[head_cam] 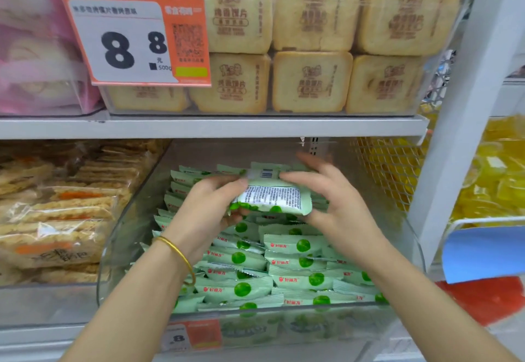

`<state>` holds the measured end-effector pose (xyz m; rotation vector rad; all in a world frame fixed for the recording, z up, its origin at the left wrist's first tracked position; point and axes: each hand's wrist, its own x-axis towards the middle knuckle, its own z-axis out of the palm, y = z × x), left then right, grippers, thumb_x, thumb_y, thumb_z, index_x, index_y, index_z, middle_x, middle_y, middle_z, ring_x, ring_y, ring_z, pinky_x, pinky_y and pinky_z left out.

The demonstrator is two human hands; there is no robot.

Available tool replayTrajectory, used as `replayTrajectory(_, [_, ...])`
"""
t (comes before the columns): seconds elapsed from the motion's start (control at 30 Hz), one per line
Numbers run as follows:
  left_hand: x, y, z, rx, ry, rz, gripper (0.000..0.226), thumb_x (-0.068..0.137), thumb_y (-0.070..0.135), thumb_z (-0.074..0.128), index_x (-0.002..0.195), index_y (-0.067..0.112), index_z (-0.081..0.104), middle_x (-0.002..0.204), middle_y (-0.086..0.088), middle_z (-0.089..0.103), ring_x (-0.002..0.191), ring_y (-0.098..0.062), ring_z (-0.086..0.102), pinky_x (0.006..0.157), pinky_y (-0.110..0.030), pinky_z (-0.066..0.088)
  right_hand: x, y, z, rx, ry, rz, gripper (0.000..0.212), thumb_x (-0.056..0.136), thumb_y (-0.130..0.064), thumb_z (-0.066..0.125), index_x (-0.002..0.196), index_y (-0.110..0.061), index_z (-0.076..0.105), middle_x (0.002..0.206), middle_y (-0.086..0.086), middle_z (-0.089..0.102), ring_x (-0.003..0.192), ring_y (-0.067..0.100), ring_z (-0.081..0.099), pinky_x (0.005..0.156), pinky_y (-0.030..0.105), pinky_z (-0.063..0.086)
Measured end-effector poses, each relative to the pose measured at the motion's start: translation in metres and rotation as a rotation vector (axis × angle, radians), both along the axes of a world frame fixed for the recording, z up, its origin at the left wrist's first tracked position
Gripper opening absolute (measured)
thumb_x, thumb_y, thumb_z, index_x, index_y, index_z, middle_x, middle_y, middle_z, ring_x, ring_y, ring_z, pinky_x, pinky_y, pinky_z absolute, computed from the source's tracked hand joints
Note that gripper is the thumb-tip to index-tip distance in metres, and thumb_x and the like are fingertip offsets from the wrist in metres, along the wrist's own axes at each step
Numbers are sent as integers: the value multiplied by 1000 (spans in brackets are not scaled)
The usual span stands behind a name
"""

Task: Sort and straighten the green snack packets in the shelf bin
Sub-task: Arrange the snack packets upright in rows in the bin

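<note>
The white metal shelf board runs across in front of you, and below it, at six o'clock in your view, sits the clear plastic shelf bin. Inside it lie the pale green snack packets with dark green dots. They are laid in overlapping rows at the front and more loosely toward the back.

At twelve o'clock, on the board, tan toast-shaped packs stand in two tiers. At nine o'clock from the bin lie clear-wrapped golden cracker packs, and at three o'clock, past the white upright, is a heap of yellow wrapped sweets. An orange and white price card hangs at eleven o'clock.

Your hands are close together above the middle of the pile, with the held bundle of the same green packets between them, printed backs up. How many it holds I cannot tell. Your left hand grips its nine o'clock end, thumb on top and fingers curled beneath. Your right hand pinches the three o'clock end, one finger across the top edge and another under it.

A thin gold bangle circles your left wrist.
</note>
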<state>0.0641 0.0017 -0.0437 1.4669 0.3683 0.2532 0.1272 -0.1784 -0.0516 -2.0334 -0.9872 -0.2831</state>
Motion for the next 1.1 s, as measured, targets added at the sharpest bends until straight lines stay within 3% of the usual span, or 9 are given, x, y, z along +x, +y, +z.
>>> replayTrajectory(0.1, [11,-2,2,-33,1,12,30,99,32,44,102,7,60,89,-11,70,52,-11,58,46,-19,46,6,5,-2,36,-174,-190,22,77,-10,71,98,-18,72,102,-8,62,101,21,55,83,28,38])
replayTrajectory(0.27, [17,4,-7,679,-35,126,25,98,14,41,115,17,59,100,-1,65,62,-12,55,53,-18,43,11,5,2,-8,-206,-280,11,87,-24,64,91,-14,63,80,-1,62,77,21,57,65,37,45])
replayTrajectory(0.33, [18,3,-12,777,-22,57,32,96,9,41,122,21,56,107,2,64,69,-14,61,54,-20,47,8,7,4,-124,-245,-281,11,90,-25,61,95,-15,59,75,-3,57,71,21,53,58,34,40])
replayTrajectory(0.5, [21,2,-17,829,6,9,39,95,3,43,129,21,51,116,1,60,96,-10,56,72,-14,42,4,13,13,-418,-327,-281,19,96,-19,48,114,-24,52,92,-3,63,89,25,59,66,34,47])
replayTrajectory(0.63, [17,0,-18,887,5,0,40,94,4,45,130,22,51,116,2,60,99,-9,54,80,-16,38,7,24,13,-538,-381,-316,37,88,0,51,114,-27,49,64,-6,40,70,22,44,57,29,31])
replayTrajectory(0.7, [17,1,-18,909,5,-7,41,94,5,45,129,23,52,117,1,60,100,-10,55,82,-15,38,12,32,11,-592,-363,-302,43,87,2,51,115,-30,49,66,-7,43,73,24,48,60,27,31])
replayTrajectory(0.87, [14,3,-20,919,7,-17,40,93,6,45,128,24,53,118,2,59,104,-10,55,85,-17,39,16,41,2,-635,-252,-232,30,93,-11,51,120,-24,50,103,3,65,99,28,60,80,32,39])
replayTrajectory(0.97, [14,2,-19,927,-3,-28,39,93,7,47,127,25,54,118,3,59,106,-10,54,87,-17,39,14,34,6,-558,-311,-290,20,94,-23,52,114,-23,56,99,1,65,95,26,60,71,29,35])
replayTrajectory(1.1, [17,-3,-17,930,-27,-34,34,93,9,49,122,24,59,114,7,63,105,-7,57,90,-16,40,19,33,3,-601,-296,-318,14,93,-18,51,100,-22,62,88,1,67,87,27,63,64,27,36])
